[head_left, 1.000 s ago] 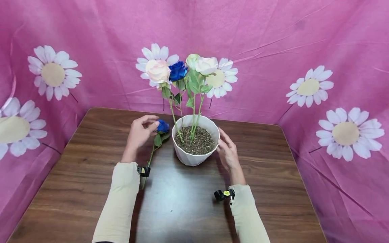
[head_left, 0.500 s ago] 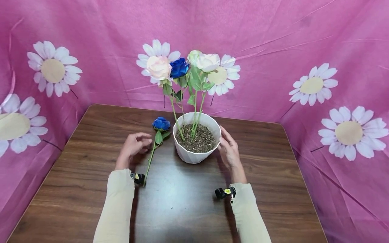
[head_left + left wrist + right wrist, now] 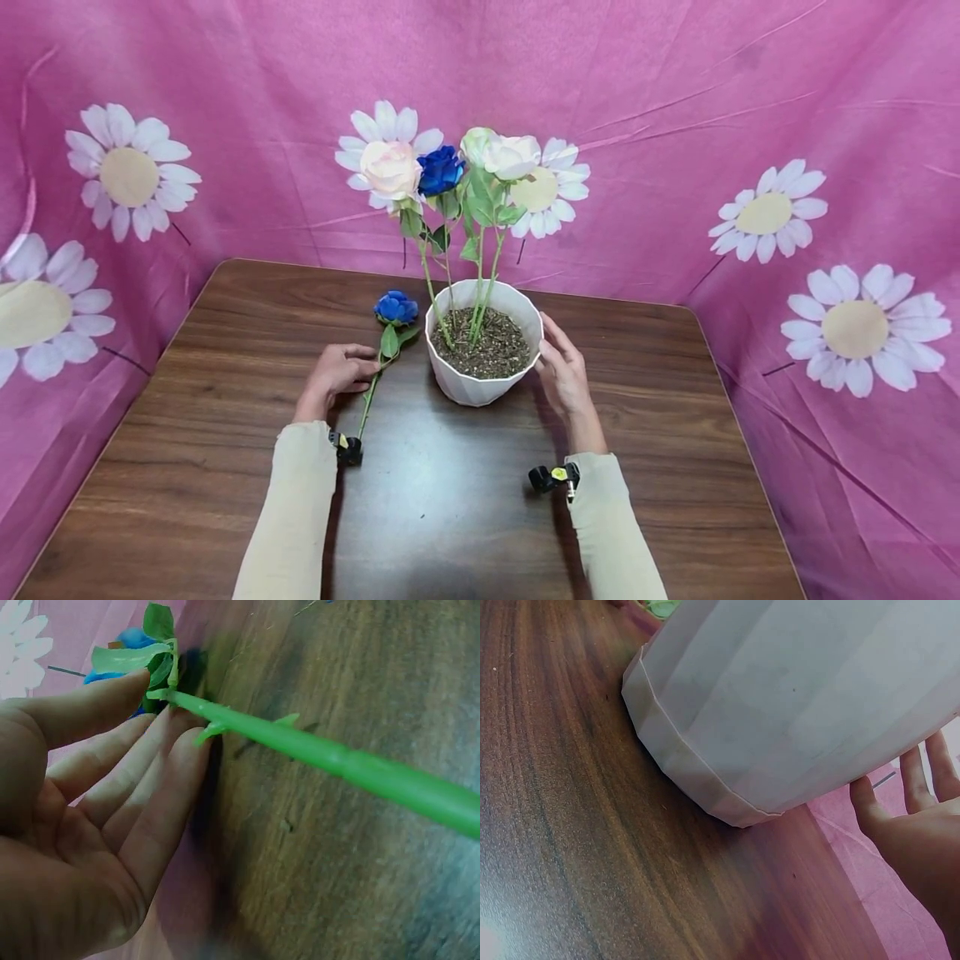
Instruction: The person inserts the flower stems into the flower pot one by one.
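On the table lies an artificial blue rose [image 3: 396, 308], its bloom toward the back and its green stem [image 3: 330, 757] toward the person. At the stem, just below the leaves, my left hand [image 3: 339, 377] pinches with thumb and fingertips on either side. In the left wrist view that hand [image 3: 97, 780] keeps its fingers fairly straight. My right hand [image 3: 566, 379] rests its extended fingers against the right side of a white faceted flowerpot [image 3: 480, 390]. Dark soil [image 3: 495, 346] fills the pot, and a pale pink rose [image 3: 392, 169], another blue rose [image 3: 441, 171] and whitish roses [image 3: 512, 157] stand in it.
The brown wood-grain table [image 3: 637, 400] carries the pot near its back middle. Around it hangs a pink cloth [image 3: 637, 67] printed with large white daisies [image 3: 855, 329]. Each wrist wears a small black camera [image 3: 347, 450].
My left hand has left the loose blue rose's bloom, drawn back toward the person and come onto its stem. The right hand stays against the pot.
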Available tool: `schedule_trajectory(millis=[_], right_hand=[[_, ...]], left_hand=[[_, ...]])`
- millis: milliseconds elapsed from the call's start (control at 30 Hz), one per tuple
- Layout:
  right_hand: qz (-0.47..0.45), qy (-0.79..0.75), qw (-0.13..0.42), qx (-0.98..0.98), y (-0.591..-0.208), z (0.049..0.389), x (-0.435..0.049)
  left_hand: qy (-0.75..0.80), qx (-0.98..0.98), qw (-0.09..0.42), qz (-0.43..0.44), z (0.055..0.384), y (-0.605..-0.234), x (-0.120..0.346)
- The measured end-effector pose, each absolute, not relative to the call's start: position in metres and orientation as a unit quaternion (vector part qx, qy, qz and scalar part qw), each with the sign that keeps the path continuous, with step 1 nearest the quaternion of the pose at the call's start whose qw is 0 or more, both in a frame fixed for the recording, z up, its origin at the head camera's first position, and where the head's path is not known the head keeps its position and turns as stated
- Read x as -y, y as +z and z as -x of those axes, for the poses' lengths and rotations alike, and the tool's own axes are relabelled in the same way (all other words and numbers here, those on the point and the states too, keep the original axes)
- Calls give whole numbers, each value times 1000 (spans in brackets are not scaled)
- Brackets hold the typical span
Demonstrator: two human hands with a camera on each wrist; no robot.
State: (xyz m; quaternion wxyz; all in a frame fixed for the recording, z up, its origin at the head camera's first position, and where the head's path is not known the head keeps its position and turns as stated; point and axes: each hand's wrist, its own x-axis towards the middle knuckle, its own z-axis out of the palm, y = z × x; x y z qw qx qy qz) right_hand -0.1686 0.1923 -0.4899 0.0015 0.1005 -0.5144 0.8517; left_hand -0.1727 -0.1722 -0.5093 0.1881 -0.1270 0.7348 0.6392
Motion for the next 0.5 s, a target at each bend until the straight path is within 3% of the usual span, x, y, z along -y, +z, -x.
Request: schedule_trajectory(millis=[267, 500], right_hand=[[-92, 856, -3, 509, -492, 168, -193], [-92, 855, 0, 510, -492, 168, -193]], left_hand=[[645, -725, 217, 100, 172, -516, 168], [676, -706, 181, 109, 173, -518, 168]])
